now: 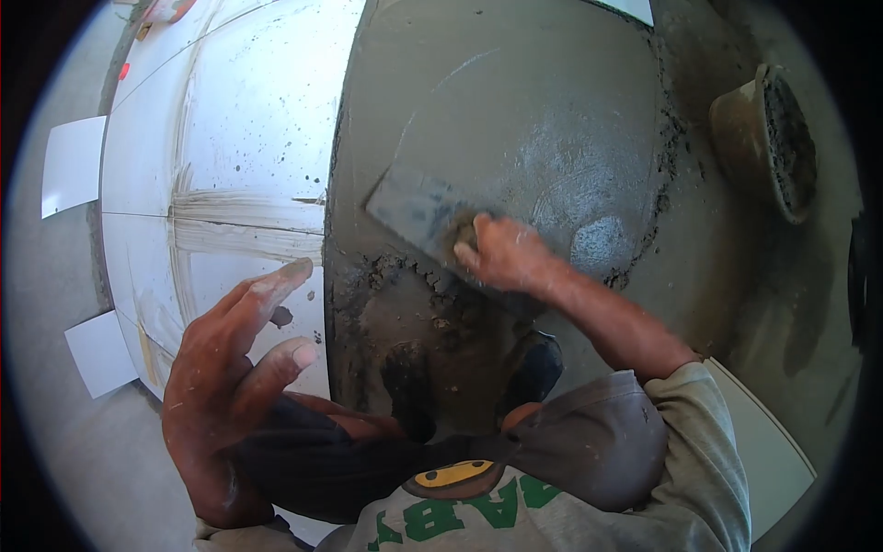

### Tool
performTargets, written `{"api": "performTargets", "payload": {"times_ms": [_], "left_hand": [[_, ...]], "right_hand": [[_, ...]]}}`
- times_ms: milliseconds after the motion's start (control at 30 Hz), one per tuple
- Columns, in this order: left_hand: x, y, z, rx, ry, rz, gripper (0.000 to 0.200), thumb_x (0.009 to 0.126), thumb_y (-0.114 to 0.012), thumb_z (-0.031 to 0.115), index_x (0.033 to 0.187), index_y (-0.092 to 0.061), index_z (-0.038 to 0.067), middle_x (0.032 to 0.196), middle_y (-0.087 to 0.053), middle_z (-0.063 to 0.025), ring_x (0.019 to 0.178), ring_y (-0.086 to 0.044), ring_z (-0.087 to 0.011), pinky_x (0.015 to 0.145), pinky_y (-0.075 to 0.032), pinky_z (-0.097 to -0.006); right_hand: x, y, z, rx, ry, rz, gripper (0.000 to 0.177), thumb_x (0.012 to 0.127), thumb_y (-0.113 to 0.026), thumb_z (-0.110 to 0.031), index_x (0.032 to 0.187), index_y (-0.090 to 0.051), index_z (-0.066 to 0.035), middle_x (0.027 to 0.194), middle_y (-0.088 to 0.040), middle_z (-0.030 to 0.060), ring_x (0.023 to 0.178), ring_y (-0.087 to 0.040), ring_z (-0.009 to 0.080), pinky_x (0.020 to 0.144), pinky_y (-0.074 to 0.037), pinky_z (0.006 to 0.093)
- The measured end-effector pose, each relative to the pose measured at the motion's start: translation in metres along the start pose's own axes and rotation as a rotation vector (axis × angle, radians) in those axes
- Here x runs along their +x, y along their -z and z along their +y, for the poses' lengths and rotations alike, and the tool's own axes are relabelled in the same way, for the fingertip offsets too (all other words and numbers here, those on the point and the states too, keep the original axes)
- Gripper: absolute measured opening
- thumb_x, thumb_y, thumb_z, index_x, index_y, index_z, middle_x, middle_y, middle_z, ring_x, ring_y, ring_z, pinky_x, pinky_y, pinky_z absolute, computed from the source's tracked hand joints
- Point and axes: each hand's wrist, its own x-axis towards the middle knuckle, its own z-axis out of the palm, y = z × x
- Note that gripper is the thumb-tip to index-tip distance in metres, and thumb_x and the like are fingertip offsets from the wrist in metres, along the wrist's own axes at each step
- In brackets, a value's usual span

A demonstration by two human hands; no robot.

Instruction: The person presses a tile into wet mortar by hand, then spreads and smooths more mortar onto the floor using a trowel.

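My right hand (506,253) is closed around the handle of a flat rectangular trowel (414,207), whose blade lies against the wet grey mortar (515,120). Around the blade the mortar looks smooth and shiny, while its near edge by my feet is rough and crumbly. My left hand (235,340) hovers near the white tiles (258,120), thumb and forefinger apart, with nothing between them. Its other fingers are partly hidden. Smears and grey specks mark the tiles beside the mortar.
A tilted bucket (740,138) with mortar inside stands at the right. Loose white tile pieces (75,166) lie along the left edge, and a large pale panel (759,442) is at the lower right. My dark shoes (533,363) rest at the mortar's near edge.
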Motion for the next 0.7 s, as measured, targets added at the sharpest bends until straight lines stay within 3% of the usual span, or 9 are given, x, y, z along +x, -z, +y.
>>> {"api": "performTargets", "payload": {"times_ms": [133, 233, 333, 400, 533, 700], "left_hand": [[-0.017, -0.004, -0.005, -0.053, -0.049, 0.019, 0.056, 0.087, -0.066, 0.03, 0.13, -0.052, -0.004, 0.118, -0.061, -0.0254, 0.089, -0.064, -0.0359, 0.081, -0.051, -0.0397], [-0.029, -0.005, -0.006, -0.12, -0.017, -0.019, 0.057, 0.087, -0.066, 0.03, 0.13, -0.052, -0.004, 0.118, -0.061, -0.0256, 0.089, -0.064, -0.0357, 0.08, -0.051, -0.0397], [-0.037, -0.005, -0.01, -0.185, 0.071, -0.074, 0.058, 0.084, -0.066, 0.029, 0.127, -0.052, -0.007, 0.12, -0.061, -0.0244, 0.091, -0.061, -0.0317, 0.083, -0.049, -0.0392], [-0.041, -0.005, -0.015, -0.174, 0.061, -0.028, 0.058, 0.084, -0.066, 0.03, 0.127, -0.052, -0.007, 0.119, -0.061, -0.0252, 0.091, -0.061, -0.0323, 0.083, -0.049, -0.0393], [-0.04, -0.001, -0.016, -0.217, 0.086, -0.022, 0.058, 0.084, -0.066, 0.03, 0.127, -0.053, -0.007, 0.118, -0.062, -0.0256, 0.091, -0.062, -0.0331, 0.083, -0.049, -0.0394], [-0.03, 0.0, -0.017, -0.194, 0.114, -0.076, 0.057, 0.083, -0.065, 0.026, 0.127, -0.052, -0.007, 0.119, -0.061, -0.026, 0.093, -0.062, -0.0341, 0.083, -0.049, -0.0392]], "right_hand": [[-0.031, -0.018, 0.003, -0.099, 0.064, -0.08, 0.046, 0.092, -0.055, -0.037, 0.104, -0.055, 0.007, 0.087, -0.066, 0.0293, 0.094, -0.065, 0.0422, 0.085, -0.05, 0.0507], [-0.054, -0.012, 0.022, -0.169, 0.098, -0.006, 0.042, 0.091, -0.058, -0.039, 0.096, -0.052, 0.001, 0.082, -0.066, 0.0248, 0.082, -0.065, 0.0429, 0.075, -0.051, 0.0518], [-0.064, -0.005, 0.046, -0.381, 0.265, -0.104, 0.038, 0.089, -0.061, -0.039, 0.092, -0.051, -0.002, 0.077, -0.065, 0.0197, 0.072, -0.066, 0.0388, 0.065, -0.052, 0.05], [-0.063, -0.004, 0.062, -0.533, 0.528, -0.039, 0.035, 0.088, -0.06, -0.038, 0.088, -0.051, -0.004, 0.073, -0.066, 0.017, 0.065, -0.067, 0.0347, 0.058, -0.053, 0.0451], [-0.027, 0.021, 0.067, -0.637, 0.576, 0.12, 0.034, 0.088, -0.06, -0.038, 0.088, -0.052, -0.006, 0.069, -0.064, 0.0146, 0.065, -0.067, 0.0321, 0.055, -0.054, 0.0418], [0.029, 0.037, 0.031, -0.634, 0.426, 0.255, 0.033, 0.09, -0.058, -0.037, 0.088, -0.052, -0.004, 0.072, -0.066, 0.0155, 0.067, -0.068, 0.0313, 0.056, -0.055, 0.0409]]}}
